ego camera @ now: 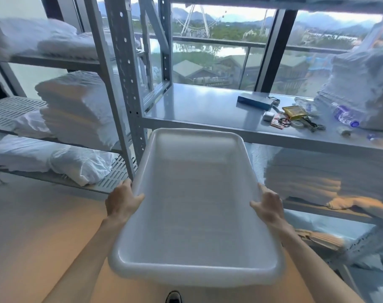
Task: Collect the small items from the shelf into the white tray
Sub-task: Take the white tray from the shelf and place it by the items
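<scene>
I hold a white tray [195, 215] in front of me with nothing in it. My left hand [120, 201] grips its left rim and my right hand [268, 204] grips its right rim. Its far end points at the grey metal shelf [199, 106]. Small items lie on the right part of that shelf: a blue box [255, 102], a small white case [268, 116], a yellow packet [294, 112], a red packet [281, 122], a roll of tape [297, 124], some keys [313, 125] and a lying plastic bottle [345, 116].
Stacks of folded white linen [76, 110] fill the rack on the left, with more linen [361, 90] at the shelf's right end and on the level below. A grey upright post [127, 79] stands left of the tray. A window lies behind the shelf.
</scene>
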### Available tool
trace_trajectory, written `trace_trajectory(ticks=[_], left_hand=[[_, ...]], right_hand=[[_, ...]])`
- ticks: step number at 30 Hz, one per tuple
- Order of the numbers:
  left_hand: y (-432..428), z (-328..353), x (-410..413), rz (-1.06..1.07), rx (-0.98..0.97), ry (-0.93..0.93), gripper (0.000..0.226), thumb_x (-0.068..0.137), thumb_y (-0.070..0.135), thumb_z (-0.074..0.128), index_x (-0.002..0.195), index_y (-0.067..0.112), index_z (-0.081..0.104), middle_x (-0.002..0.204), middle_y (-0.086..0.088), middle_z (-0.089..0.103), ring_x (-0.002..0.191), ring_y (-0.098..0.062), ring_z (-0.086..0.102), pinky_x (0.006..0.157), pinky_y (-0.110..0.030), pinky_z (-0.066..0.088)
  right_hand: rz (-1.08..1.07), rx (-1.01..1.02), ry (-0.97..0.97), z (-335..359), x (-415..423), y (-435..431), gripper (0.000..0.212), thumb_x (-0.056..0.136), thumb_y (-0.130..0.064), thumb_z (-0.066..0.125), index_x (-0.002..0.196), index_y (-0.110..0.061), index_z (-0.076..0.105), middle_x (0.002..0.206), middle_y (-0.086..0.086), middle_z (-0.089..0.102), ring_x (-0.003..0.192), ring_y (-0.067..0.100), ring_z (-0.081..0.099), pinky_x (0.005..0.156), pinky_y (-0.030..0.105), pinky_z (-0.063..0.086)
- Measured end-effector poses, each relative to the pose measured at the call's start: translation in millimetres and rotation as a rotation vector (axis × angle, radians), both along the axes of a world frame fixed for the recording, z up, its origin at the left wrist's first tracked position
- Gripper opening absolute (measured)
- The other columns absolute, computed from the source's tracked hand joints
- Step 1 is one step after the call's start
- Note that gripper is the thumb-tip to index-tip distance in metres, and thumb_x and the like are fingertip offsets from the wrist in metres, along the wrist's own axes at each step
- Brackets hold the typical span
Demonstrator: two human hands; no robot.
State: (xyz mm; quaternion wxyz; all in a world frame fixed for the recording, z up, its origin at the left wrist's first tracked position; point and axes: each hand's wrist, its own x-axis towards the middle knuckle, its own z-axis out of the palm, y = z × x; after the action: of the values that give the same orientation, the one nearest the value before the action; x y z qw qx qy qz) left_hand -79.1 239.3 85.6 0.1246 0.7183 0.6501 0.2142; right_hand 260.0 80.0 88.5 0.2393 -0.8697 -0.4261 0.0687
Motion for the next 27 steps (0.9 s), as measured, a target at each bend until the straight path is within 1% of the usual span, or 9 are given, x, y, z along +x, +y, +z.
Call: trace_trajectory(ticks=[3,8,12,15,17,20,23,25,27], left_hand=[[12.2,21.8,4.8,0.0,0.044,-0.052,0.033,0.068,0.025,0.072,0.088,0.008,0.052,0.092,-0.015,0.062,0.086,-0.037,0.059,0.072,-0.041,0.05],[50.9,52.9,27.3,0.006,0.127,-0.065,0.035,0.067,0.023,0.073,0.091,0.004,0.055,0.093,-0.017,0.062,0.089,-0.038,0.059,0.072,-0.041,0.046],[97.4,74.0,40.0,0.004,0.087,-0.013,0.032,0.067,0.026,0.073,0.087,0.007,0.056,0.09,-0.016,0.062,0.083,-0.036,0.059,0.068,-0.038,0.046],[129.5,85.3,39.4,-0.033,0.006,0.023,0.026,0.065,0.028,0.072,0.078,0.012,0.055,0.081,-0.013,0.063,0.075,-0.031,0.055,0.064,-0.032,0.043],[138.5,84.9,37.4,-0.055,0.008,0.031,0.026,0.064,0.027,0.073,0.074,0.013,0.054,0.074,-0.011,0.06,0.071,-0.03,0.053,0.061,-0.031,0.04],[148.9,93.6,38.3,-0.071,0.074,0.012,0.026,0.063,0.025,0.075,0.073,0.014,0.053,0.066,-0.006,0.055,0.066,-0.029,0.051,0.058,-0.031,0.035],[171.3,114.7,48.4,-0.102,0.149,-0.022,0.03,0.063,0.025,0.078,0.074,0.011,0.054,0.068,-0.009,0.057,0.066,-0.03,0.051,0.06,-0.032,0.036],[190.5,126.5,62.9,-0.119,0.19,-0.059,0.03,0.064,0.025,0.077,0.078,0.01,0.054,0.072,-0.009,0.058,0.069,-0.03,0.05,0.062,-0.033,0.037],[208.7,131.1,79.2,-0.121,0.189,-0.065,0.03,0.066,0.025,0.076,0.082,0.01,0.055,0.077,-0.01,0.058,0.073,-0.031,0.053,0.065,-0.033,0.039]], right_hand=[[0.008,0.048,-0.001,21.0,5.5,12.3,0.063,0.071,-0.01,0.066,0.132,-0.009,0.049,0.11,0.016,0.067,0.105,0.034,0.06,0.083,0.036,0.046],[-0.027,0.107,-0.025,59.3,20.7,48.6,0.06,0.07,-0.008,0.068,0.128,-0.009,0.052,0.113,0.019,0.066,0.107,0.036,0.06,0.085,0.037,0.046],[-0.055,0.095,0.046,87.6,29.0,81.2,0.049,0.065,-0.009,0.069,0.113,-0.015,0.061,0.1,0.017,0.069,0.097,0.035,0.062,0.076,0.032,0.046],[-0.05,0.092,0.114,98.3,29.9,94.9,0.043,0.062,-0.006,0.069,0.104,-0.01,0.064,0.092,0.016,0.07,0.09,0.034,0.063,0.075,0.034,0.051],[-0.049,0.106,0.129,99.0,30.3,95.5,0.046,0.063,-0.005,0.069,0.108,-0.011,0.064,0.087,0.014,0.069,0.085,0.032,0.063,0.07,0.031,0.048],[-0.075,0.14,0.126,108.3,35.9,96.9,0.057,0.064,-0.006,0.069,0.12,-0.016,0.06,0.081,0.008,0.065,0.076,0.024,0.056,0.065,0.024,0.037],[-0.089,0.221,0.09,124.2,43.8,112.8,0.062,0.065,-0.006,0.067,0.124,-0.02,0.057,0.092,0.007,0.071,0.08,0.024,0.06,0.067,0.025,0.043],[-0.104,0.256,0.07,133.4,52.4,133.4,0.064,0.066,-0.006,0.066,0.128,-0.019,0.054,0.099,0.01,0.071,0.089,0.029,0.064,0.075,0.031,0.051],[-0.126,0.235,0.053,137.5,63.5,155.5,0.064,0.068,-0.007,0.064,0.13,-0.017,0.052,0.103,0.014,0.069,0.095,0.033,0.063,0.081,0.038,0.053]])
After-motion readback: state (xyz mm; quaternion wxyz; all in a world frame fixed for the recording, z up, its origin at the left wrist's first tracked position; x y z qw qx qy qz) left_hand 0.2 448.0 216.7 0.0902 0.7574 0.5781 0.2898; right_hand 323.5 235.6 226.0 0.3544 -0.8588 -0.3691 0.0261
